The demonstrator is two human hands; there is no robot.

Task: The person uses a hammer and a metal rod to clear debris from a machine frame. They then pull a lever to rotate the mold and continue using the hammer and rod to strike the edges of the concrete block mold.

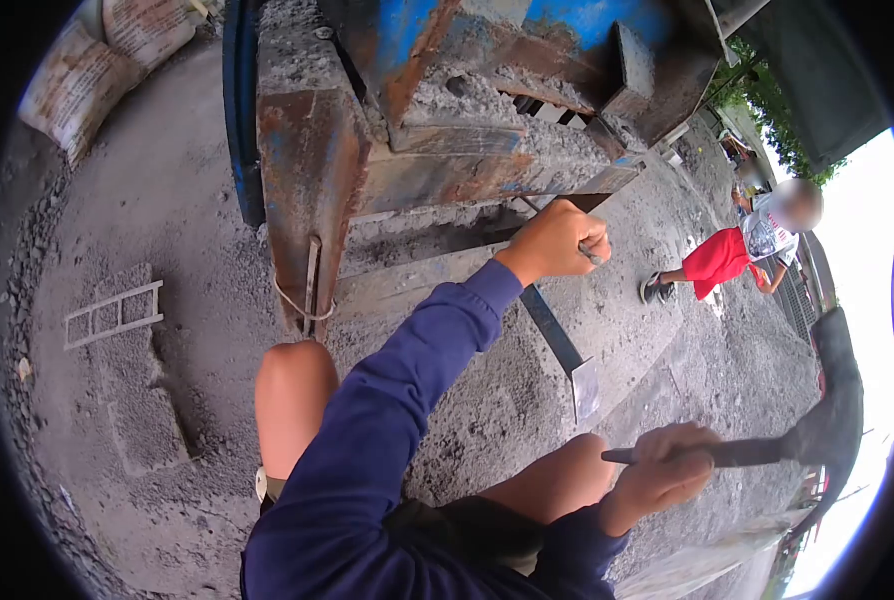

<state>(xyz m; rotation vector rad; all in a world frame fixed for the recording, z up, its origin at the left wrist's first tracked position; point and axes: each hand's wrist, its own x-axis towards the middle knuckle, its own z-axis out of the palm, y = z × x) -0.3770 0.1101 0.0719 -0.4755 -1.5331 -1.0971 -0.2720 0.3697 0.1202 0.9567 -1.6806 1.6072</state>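
My left hand [559,240] reaches forward, closed in a fist around a thin metal rod [590,256]. The rod's far end runs toward the underside of a rusty blue steel machine [312,160] caked with grey cement. My right hand [665,478], a little blurred, grips the dark handle of a hammer [742,453] low on the right. Its large dark head [832,400] points away to the right, apart from the rod. Below my left hand, a dark bar [552,330] ends in a flat metal plate [586,390].
A person in red shorts [717,262] stands on the right. On the left lie a white ladder-shaped frame [117,315] and a flat grey slab [142,420]. Filled sacks [82,85] rest at the upper left. Grey grit [487,430] covers the ground around my knees.
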